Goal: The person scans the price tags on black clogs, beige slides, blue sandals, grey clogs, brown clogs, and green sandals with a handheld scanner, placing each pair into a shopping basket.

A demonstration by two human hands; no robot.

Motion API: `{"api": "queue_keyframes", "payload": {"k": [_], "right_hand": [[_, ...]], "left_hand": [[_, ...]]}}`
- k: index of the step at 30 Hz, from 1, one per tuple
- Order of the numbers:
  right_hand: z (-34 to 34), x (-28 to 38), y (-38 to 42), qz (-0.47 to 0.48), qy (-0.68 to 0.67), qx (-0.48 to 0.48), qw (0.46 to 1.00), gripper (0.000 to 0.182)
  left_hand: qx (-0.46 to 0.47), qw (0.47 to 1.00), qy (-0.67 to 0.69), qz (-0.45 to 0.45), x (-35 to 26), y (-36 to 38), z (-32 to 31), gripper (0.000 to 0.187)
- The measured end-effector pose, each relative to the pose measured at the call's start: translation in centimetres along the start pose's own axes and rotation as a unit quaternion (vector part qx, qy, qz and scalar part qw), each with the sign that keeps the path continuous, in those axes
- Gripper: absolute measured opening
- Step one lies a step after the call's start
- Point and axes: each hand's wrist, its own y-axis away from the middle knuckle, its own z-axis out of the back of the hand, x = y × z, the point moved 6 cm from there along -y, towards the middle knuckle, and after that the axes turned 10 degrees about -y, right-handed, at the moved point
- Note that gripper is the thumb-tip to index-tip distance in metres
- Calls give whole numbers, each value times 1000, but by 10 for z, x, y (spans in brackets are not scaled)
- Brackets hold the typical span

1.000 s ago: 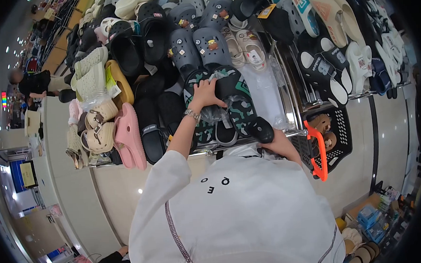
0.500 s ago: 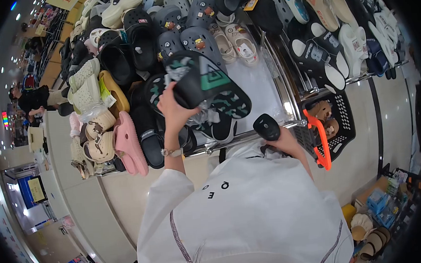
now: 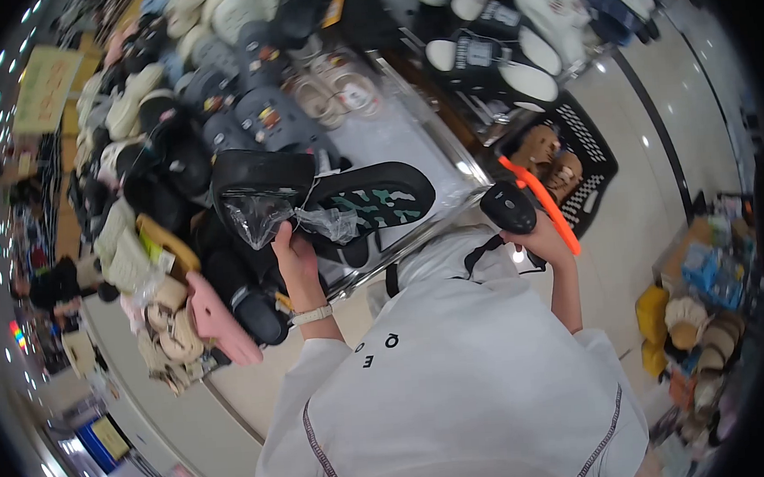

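Observation:
My left hand [image 3: 298, 259] is closed at the plastic wrapping of a pair of black slides with camouflage insoles [image 3: 388, 196], its thumb and fingers at the clear film [image 3: 333, 225]. One slide's broad black strap [image 3: 264, 176] faces up at the left of the pair. The pair is over the front part of the shoe display. A black rounded handheld device [image 3: 508, 208] is in my right hand [image 3: 547, 240], near the orange handle of a basket.
Clogs and sandals [image 3: 274, 123] are heaped on the display behind a metal rail [image 3: 417, 236]. A black basket [image 3: 605, 164] with brown footwear stands at the right. Hats [image 3: 716, 340] are at the lower right. A person in black [image 3: 52, 283] is at the far left.
The view has turned. The camouflage slides have moved left and lower, and have tipped, with the strap's green pattern no longer showing. My right hand with the device is now closer to the basket handle.

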Motion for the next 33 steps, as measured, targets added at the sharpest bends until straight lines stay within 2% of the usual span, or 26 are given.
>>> {"api": "queue_keyframes", "payload": {"k": [4,6,8,9,10,12,14,16,17,18,20,21,24,25,27,28,30,31,32,33], "right_hand": [[58,-13,44,-6,-34,-138,990,22],[89,-23,73,-10,-56,-189,980,20],[132,-33,104,-3,-83,-253,964,15],[159,-43,123,2,-74,-308,949,16],[183,-51,141,6,-87,-340,936,16],[223,-51,175,21,-109,-395,912,14],[260,-51,203,18,-109,-437,892,14],[288,-59,220,27,-113,-456,882,14],[301,-63,228,32,-127,-474,871,14],[312,-67,236,38,-140,-491,859,15],[324,-71,246,37,-139,-502,853,15],[328,-77,248,28,-135,-496,857,14],[337,-104,253,15,-134,-490,861,14],[337,-112,253,8,-148,-484,862,13],[336,-125,251,-13,-154,-471,869,11],[336,-130,250,-27,-145,-464,874,10],[335,-145,250,-50,-138,-449,881,9],[333,-150,251,-53,-144,-445,882,10],[330,-153,250,-56,-150,-441,883,11],[327,-156,251,-56,-161,-442,880,11]], "left_hand": [[73,996,-15,43,26,4,-74,36],[118,990,-61,49,33,16,-121,48],[154,980,-94,87,43,39,-176,53],[189,971,-114,92,54,49,-201,60],[222,962,-133,94,66,60,-226,67],[282,936,-209,41,90,82,-281,82],[318,914,-247,41,114,111,-334,91],[364,879,-307,10,149,129,-371,93],[362,848,-386,-39,168,133,-386,95],[350,814,-461,-51,187,139,-397,97],[330,740,-584,-49,199,158,-433,98],[333,726,-600,-40,217,161,-445,99],[333,736,-587,52,279,167,-464,98],[335,736,-587,49,306,168,-468,98],[283,806,-494,161,372,165,-459,94],[284,807,-493,160,399,165,-459,94],[167,867,-297,363,448,168,-454,96],[116,855,-295,410,436,181,-457,92],[120,856,-292,410,462,177,-460,92],[170,829,-355,398,484,172,-453,82]]}}
